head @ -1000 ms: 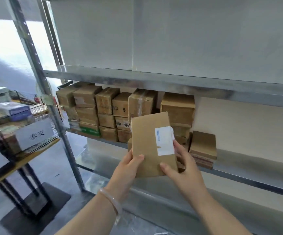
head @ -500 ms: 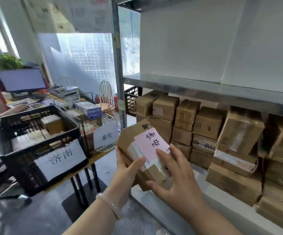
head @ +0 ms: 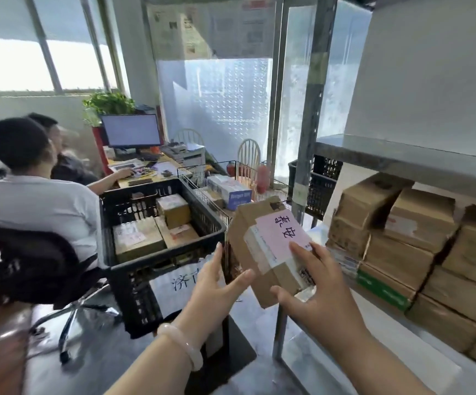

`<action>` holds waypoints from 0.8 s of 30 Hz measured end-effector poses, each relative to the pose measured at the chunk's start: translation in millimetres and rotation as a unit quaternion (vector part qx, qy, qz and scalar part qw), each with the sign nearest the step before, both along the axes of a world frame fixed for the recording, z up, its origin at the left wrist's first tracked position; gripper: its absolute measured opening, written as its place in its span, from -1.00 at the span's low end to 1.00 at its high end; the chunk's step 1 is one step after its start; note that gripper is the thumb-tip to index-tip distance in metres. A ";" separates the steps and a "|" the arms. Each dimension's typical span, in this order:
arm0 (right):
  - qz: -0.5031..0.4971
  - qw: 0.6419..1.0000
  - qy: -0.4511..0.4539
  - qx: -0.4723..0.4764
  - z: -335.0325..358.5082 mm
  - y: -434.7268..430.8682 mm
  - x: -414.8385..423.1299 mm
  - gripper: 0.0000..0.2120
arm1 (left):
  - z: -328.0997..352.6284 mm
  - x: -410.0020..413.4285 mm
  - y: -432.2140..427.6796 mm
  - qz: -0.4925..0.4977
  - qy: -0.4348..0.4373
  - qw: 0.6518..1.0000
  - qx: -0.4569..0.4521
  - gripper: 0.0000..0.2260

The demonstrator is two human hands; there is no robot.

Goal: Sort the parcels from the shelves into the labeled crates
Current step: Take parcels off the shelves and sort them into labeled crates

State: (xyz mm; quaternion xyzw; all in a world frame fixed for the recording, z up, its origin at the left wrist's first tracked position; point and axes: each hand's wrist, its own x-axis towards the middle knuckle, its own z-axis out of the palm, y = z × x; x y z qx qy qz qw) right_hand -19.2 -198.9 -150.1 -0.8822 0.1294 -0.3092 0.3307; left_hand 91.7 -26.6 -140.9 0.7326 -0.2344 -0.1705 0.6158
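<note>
A brown cardboard parcel (head: 255, 243) with a pink handwritten label and a white shipping label is held in front of me, tilted. My left hand (head: 217, 283) grips its lower left edge, and my right hand (head: 316, 289) holds its lower right corner with fingers on the label. Just left of it stands a black plastic crate (head: 134, 269) with a white paper label, holding several parcels. Behind it a wire basket (head: 202, 178) holds a blue and white box. Stacked brown parcels (head: 419, 246) fill the metal shelf (head: 402, 158) on the right.
Two seated people (head: 31, 195) work at a desk with a monitor (head: 131, 129) at the left. An office chair (head: 40, 275) sits beside the black crate. A shelf upright (head: 308, 138) rises just behind the parcel. Another black crate (head: 321, 183) stands behind the upright.
My view has swung left from the shelf toward the crates. The parcel has turned over, showing its pink label, and moved with both hands toward the black crate.
</note>
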 end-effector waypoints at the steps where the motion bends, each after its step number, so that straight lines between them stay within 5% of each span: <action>1: -0.003 1.000 -0.006 0.007 2.3 -6.5 14.8 -0.24 | 0.4 11.7 1.9 0.016 -0.023 0.999 0.042 -0.08; 10: 0.002 0.999 -0.039 0.030 29.8 -81.1 194.3 -0.25 | -0.9 138.9 -15.9 0.113 -0.160 0.970 0.143 -0.29; 24: 0.096 0.984 0.147 -0.008 7.3 -156.6 524.7 -0.23 | -2.2 349.3 -97.6 0.206 -0.219 0.897 0.324 -0.33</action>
